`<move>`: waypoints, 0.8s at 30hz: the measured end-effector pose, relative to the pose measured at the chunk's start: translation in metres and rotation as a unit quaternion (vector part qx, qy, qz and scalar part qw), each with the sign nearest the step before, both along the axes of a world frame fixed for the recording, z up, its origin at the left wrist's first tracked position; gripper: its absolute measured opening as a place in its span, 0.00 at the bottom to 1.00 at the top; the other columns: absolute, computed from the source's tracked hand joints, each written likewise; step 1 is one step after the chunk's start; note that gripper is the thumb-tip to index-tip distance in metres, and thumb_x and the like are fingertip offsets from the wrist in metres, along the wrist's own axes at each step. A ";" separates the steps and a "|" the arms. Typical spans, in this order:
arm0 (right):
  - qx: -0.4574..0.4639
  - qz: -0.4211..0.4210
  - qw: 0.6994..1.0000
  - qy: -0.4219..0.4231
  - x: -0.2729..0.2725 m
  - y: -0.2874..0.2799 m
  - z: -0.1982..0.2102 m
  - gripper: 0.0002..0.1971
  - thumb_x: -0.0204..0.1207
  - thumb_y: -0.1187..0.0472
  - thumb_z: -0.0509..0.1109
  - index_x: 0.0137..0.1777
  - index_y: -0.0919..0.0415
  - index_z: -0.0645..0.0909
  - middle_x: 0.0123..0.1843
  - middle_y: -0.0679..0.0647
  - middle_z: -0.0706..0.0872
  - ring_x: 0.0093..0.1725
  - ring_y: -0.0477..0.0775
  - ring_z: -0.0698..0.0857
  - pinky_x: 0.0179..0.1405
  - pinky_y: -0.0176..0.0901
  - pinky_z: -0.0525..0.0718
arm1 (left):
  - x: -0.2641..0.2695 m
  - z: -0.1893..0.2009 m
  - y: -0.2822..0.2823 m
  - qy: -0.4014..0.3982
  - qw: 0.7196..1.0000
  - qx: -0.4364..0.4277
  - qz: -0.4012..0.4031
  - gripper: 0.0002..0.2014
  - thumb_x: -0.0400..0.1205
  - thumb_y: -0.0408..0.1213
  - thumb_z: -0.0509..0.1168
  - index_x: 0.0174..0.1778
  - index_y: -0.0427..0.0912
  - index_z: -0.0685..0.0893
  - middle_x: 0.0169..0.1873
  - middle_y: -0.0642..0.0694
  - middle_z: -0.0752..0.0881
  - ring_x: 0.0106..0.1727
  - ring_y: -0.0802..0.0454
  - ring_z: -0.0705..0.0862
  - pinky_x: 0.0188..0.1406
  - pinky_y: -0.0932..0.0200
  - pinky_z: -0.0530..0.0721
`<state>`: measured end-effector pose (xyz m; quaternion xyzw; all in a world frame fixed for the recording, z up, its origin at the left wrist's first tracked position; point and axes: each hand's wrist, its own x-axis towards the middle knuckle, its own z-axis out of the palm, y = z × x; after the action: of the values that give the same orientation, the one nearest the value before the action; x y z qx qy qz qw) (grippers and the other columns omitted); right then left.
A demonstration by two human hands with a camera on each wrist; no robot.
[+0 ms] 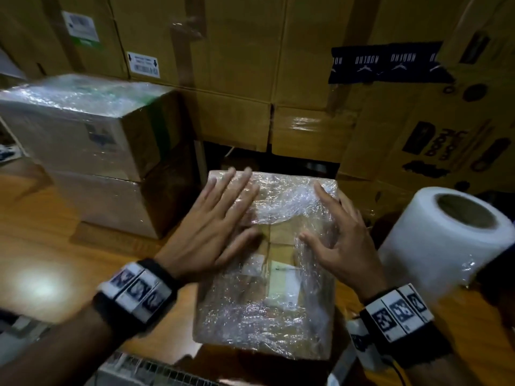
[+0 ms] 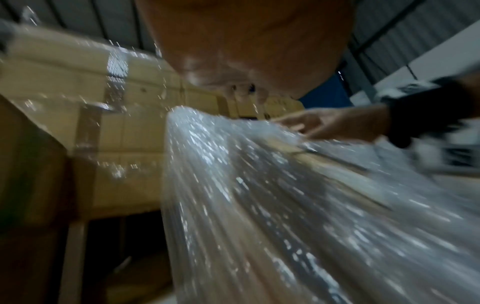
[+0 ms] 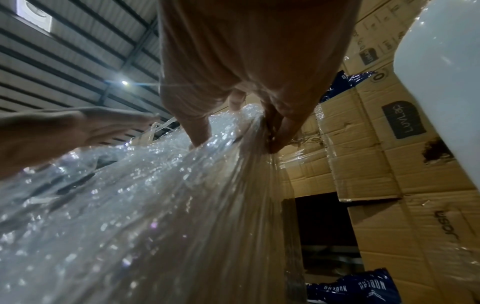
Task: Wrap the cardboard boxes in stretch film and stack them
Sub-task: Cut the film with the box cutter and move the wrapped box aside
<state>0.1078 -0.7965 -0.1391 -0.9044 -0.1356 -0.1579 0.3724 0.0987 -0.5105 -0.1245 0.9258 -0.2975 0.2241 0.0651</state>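
A cardboard box [image 1: 267,307] covered in crinkled stretch film lies on the wooden table in front of me. My left hand [image 1: 220,218] lies flat on its top left part, fingers straight and spread. My right hand [image 1: 334,229] presses on the top right part, fingers spread, its outer fingers reaching over the box's right edge [image 3: 275,131]. A loose bunch of film [image 1: 287,204] sits between the two hands. The film roll [image 1: 446,235] stands upright to the right of the box. In the left wrist view the film surface [image 2: 285,205] is blurred.
Two film-wrapped boxes [image 1: 92,151] are stacked at the left on the wooden table [image 1: 41,246]. A wall of large brown cartons [image 1: 237,65] rises behind, with more printed cartons [image 1: 446,135] at the right. A dark gap lies under the cartons behind the box.
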 end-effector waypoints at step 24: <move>-0.313 0.080 0.939 -0.114 -0.027 0.055 -0.012 0.40 0.87 0.52 0.60 0.93 0.59 0.44 0.94 0.56 0.40 0.93 0.55 0.40 0.91 0.63 0.50 | 0.028 -0.007 0.020 0.056 0.970 -0.228 0.061 0.40 0.81 0.71 0.64 0.83 0.52 0.68 0.73 0.46 0.68 0.71 0.47 0.74 0.69 0.43 0.82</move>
<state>0.0805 -0.7412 -0.1511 -0.9374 -0.2915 -0.1796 0.0635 0.1272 -0.4908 -0.1315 0.9142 -0.1771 0.2369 0.2769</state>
